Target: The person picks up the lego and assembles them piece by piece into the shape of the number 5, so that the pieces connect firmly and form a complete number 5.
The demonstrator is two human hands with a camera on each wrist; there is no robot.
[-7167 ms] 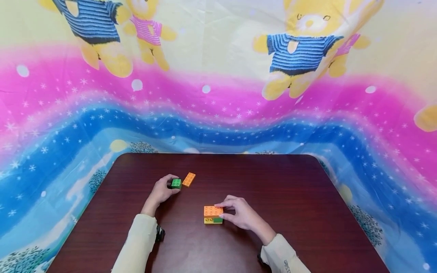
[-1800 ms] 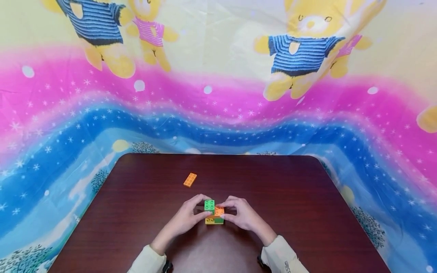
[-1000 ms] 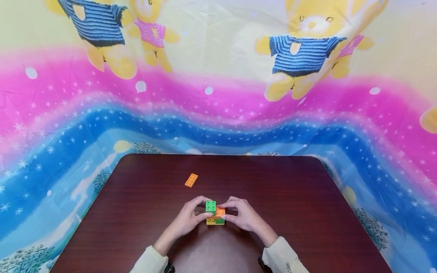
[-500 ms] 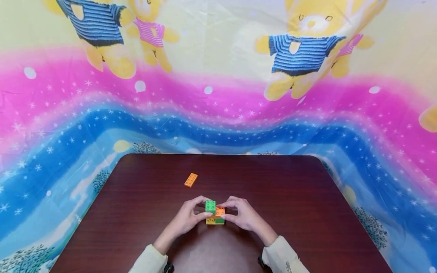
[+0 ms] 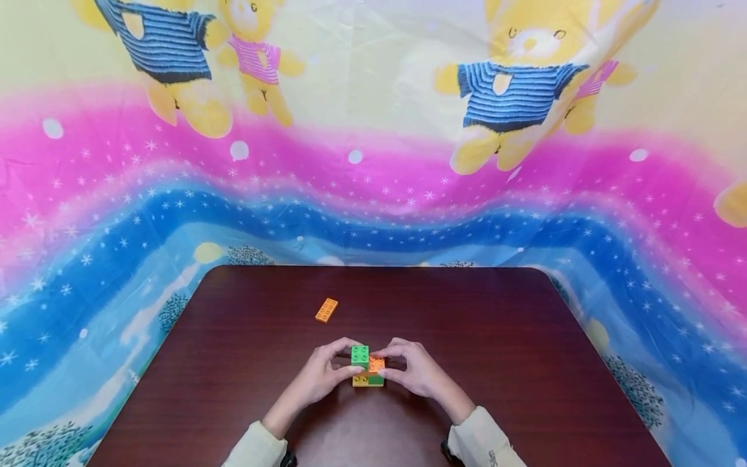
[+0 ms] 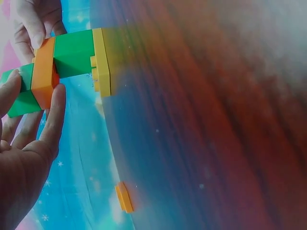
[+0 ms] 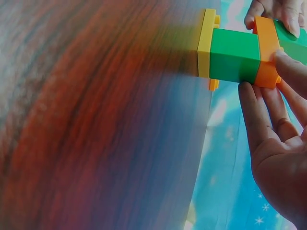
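Stack is upright on the table (image 5: 496,344), between both hands, toward the near side. Bottom to top: yellow plate (image 5: 360,382) on the table, lower green (image 5: 376,381) on its right half, orange brick (image 5: 377,366) on that, top green (image 5: 359,353) on the orange brick's left half. Left half of the yellow plate shows bare studs; orange brick overhangs it with a gap below. Orange studs show on the right half, next to top green. Left hand (image 5: 322,374): thumb and fingers pinch top green, thumb on the near face, index round the far side; in the left wrist view another fingertip reaches the end of the orange brick. Right hand (image 5: 417,370): thumb and fingers pinch the orange brick at its right end; in the right wrist view one fingertip sits at the joint between orange brick and lower green. Hands are apart, one each side of the stack. Top green touches the orange brick; can't tell if its studs are fully seated. Orange plate (image 5: 327,310) lies flat, studs up, set at a slant, beyond the stack and to its left, well apart from both hands. Light sleeves (image 5: 257,445) at both wrists, with a dark band (image 5: 288,458) showing at each cuff. Printed cloth (image 5: 373,194) with bears hangs behind the table and down its sides.
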